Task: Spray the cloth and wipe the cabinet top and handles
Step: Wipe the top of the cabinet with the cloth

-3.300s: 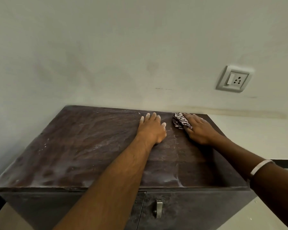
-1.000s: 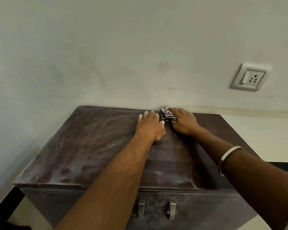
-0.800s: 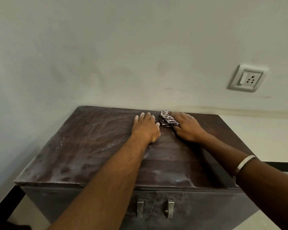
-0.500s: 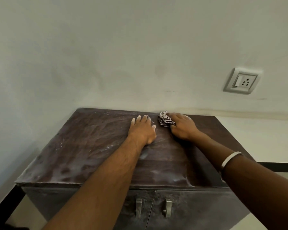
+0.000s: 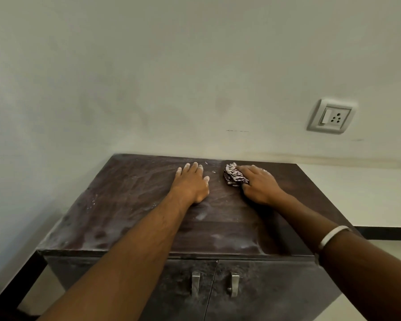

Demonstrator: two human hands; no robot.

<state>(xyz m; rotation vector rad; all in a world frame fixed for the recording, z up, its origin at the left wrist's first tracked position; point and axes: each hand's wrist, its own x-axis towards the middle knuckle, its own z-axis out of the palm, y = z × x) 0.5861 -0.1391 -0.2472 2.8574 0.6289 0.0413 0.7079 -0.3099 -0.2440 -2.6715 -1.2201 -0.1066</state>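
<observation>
A dark wooden cabinet top (image 5: 130,205), dusty and streaked white, fills the middle of the view. My left hand (image 5: 191,184) lies flat on it with fingers straight, near the back edge. My right hand (image 5: 258,184) presses a crumpled patterned cloth (image 5: 233,176) against the top near the back, with its fingers curled over the cloth. Two metal handles (image 5: 195,283) (image 5: 234,283) hang on the front doors below. No spray bottle is in view.
A pale wall rises right behind the cabinet, with a white switch and socket plate (image 5: 331,117) at the right. A dark skirting strip (image 5: 384,232) runs along the floor at the right. A white bangle (image 5: 331,236) sits on my right wrist.
My right hand has slid the cloth back and forth along the back edge, and it now sits slightly farther from my left hand. My left hand stays flat in place.
</observation>
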